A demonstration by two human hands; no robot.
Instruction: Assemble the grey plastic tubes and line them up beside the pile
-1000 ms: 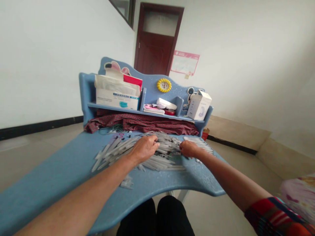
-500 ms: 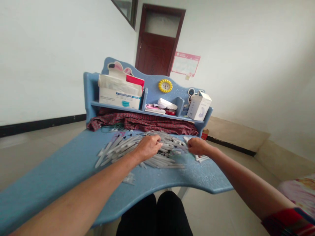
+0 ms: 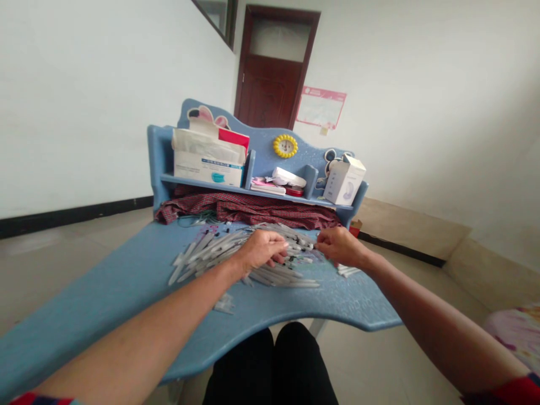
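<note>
A heap of slim, translucent whitish pen-like tubes (image 3: 211, 249) lies on the blue desk, with small black pieces among them. My left hand (image 3: 262, 247) is over the middle of the heap, fingers curled down and closed; whatever they hold is hidden. At the heap's right edge, my right hand (image 3: 341, 246) is closed in a pinch, its fingertips by the tube ends; I cannot make out what is in it. Several white tubes (image 3: 348, 271) lie in a small group below my right hand, partly hidden by it.
Behind the heap, a red checked cloth (image 3: 253, 209) is bunched under the shelf (image 3: 198, 181). On the shelf stand a mask box (image 3: 208, 167) and a white carton (image 3: 346, 181). A few clear pieces (image 3: 224, 304) lie near the front edge of the desk (image 3: 139, 304).
My right hand has shifted a little left, from above the white tubes toward the heap. My left hand has moved slightly right and its fingers reach lower. The view has shifted slightly.
</note>
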